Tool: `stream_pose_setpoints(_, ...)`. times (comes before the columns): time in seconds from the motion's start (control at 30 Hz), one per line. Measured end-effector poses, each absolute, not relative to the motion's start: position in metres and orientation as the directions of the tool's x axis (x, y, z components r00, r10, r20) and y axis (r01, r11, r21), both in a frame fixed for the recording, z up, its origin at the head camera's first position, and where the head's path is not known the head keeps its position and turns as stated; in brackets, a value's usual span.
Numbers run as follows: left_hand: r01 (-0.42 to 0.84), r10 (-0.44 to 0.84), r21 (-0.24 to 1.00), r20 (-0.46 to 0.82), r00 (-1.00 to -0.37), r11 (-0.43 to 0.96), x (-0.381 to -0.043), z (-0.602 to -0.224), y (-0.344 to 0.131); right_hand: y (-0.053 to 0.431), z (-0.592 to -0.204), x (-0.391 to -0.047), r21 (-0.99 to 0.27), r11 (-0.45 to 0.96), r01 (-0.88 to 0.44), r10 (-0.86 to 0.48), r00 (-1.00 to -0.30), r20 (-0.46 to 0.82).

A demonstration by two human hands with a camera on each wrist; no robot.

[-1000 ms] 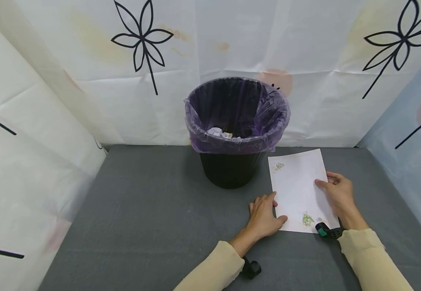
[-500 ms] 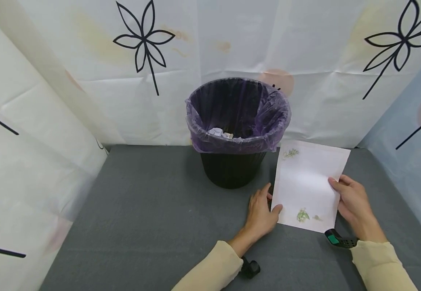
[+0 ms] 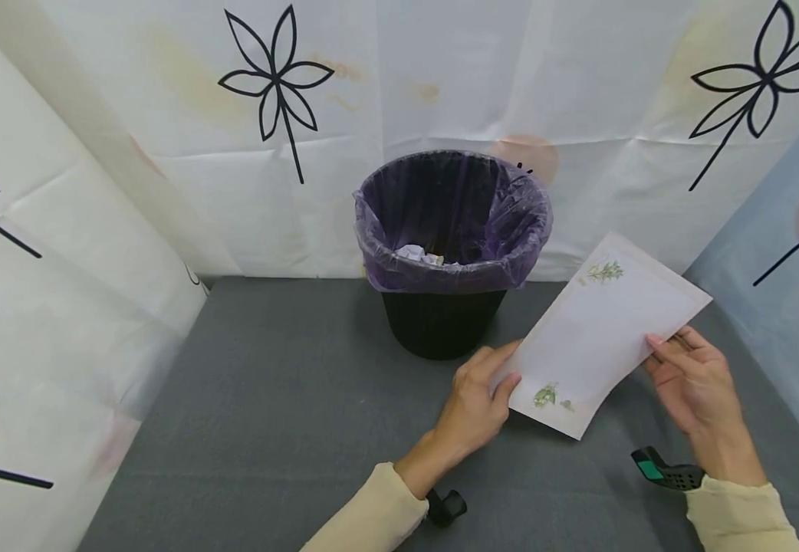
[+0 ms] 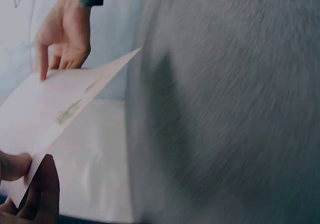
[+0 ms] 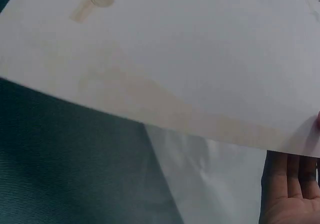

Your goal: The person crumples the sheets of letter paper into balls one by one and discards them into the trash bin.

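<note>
A sheet of white paper [image 3: 579, 345] with small green plant prints is raised and tilted above the grey surface, its lower right edge bowed. My left hand [image 3: 475, 399] pinches its lower left edge, thumb on the printed face and fingers behind. On the opposite edge, my right hand [image 3: 696, 383] holds the paper between thumb and fingers, palm partly turned up. The left wrist view shows the sheet [image 4: 30, 109] from the side with the right hand [image 4: 65, 39] beyond it. In the right wrist view, the right hand's fingers [image 5: 292, 179] pass behind the paper [image 5: 200, 69].
A black bin [image 3: 441, 322] with a purple bag liner [image 3: 434, 276] stands behind and left of the paper. Crumpled paper [image 3: 413, 251] lies inside it. The grey cloth surface [image 3: 289, 399] ends at white printed curtains [image 3: 165, 92] at the back and sides.
The paper has been lifted from the surface and turned clockwise, its top edge swinging right. The right hand has moved right with it, and the left hand has shifted slightly left.
</note>
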State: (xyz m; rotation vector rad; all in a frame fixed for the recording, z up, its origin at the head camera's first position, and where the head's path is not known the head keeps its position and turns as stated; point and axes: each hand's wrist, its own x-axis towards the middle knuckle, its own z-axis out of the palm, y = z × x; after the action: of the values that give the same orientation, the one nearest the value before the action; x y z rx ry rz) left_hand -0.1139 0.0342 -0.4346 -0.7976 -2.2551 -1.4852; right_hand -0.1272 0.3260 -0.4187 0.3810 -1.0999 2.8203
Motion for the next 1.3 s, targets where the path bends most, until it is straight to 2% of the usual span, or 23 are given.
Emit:
stream_pose_setpoints(0.2, 0.651, 0.303, 0.723, 0.582, -0.755, 0.232, -0.116, -0.412, 0.001, 0.320, -0.398, -0.124, -0.670, -0.655, -0.349, 0.083, -0.915, 0.396)
stream_pose_setpoints(0.37, 0.680, 0.300, 0.703, 0.616, -0.729, 0.209, -0.119, -0.394, -0.029, 0.313, -0.384, -0.124, -0.656, -0.608, -0.448, 0.097, -0.862, 0.498)
stream_pose_setpoints(0.53, 0.670, 0.264, 0.715, 0.619, -0.740, 0.201, -0.121, -0.379, -0.055, 0.303, -0.375, -0.124, -0.650, -0.560, -0.513, 0.092, -0.819, 0.567)
stream_pose_setpoints(0.67, 0.650, 0.170, 0.745, 0.629, -0.759, 0.146, -0.123, -0.372, -0.073, 0.291, -0.373, -0.124, -0.625, -0.589, -0.513, 0.065, -0.800, 0.596)
stream_pose_setpoints(0.97, 0.598, -0.137, 0.800, 0.598, -0.790, 0.044, -0.123, -0.363, -0.097, 0.257, -0.374, -0.117, -0.634, -0.592, -0.498, 0.079, -0.819, 0.568)
stream_pose_setpoints(1.17, 0.512, -0.184, 0.858, 0.495, -0.849, -0.051, -0.123, -0.363, -0.104, 0.245, -0.374, -0.115, -0.648, -0.597, -0.474, 0.068, -0.834, 0.548)
stream_pose_setpoints(1.3, 0.511, -0.190, 0.859, 0.496, -0.847, -0.039, -0.125, -0.364, -0.109, 0.243, -0.374, -0.115, -0.669, -0.584, -0.459, 0.022, -0.833, 0.552)
